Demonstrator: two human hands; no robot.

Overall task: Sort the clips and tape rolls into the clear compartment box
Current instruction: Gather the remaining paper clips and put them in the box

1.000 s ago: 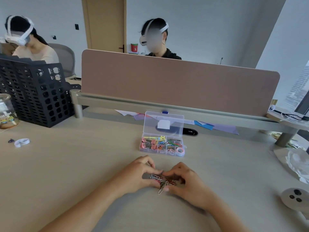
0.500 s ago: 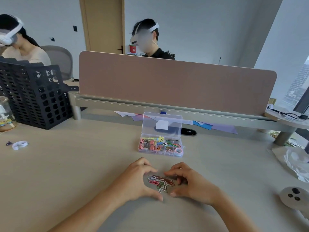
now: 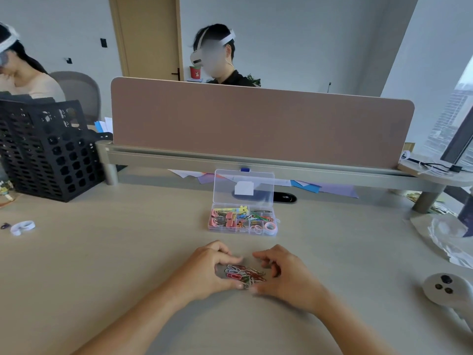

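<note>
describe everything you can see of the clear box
The clear plastic box stands open on the desk, its lid upright at the back with a white label on it. Dividers split the base into compartments: pink binder clips at the left, coloured paper clips in the middle, pink tape rolls at the front right. Neither the left hand nor the right hand touches it.

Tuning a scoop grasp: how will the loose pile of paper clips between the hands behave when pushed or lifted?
Pushed, the paper clips probably slide and scatter, not move as one: they lie loose on the smooth desk. Thin wire, so likely light; the left hand and right hand cup round them. Lifted, some may hook together and dangle, since they overlap.
</note>
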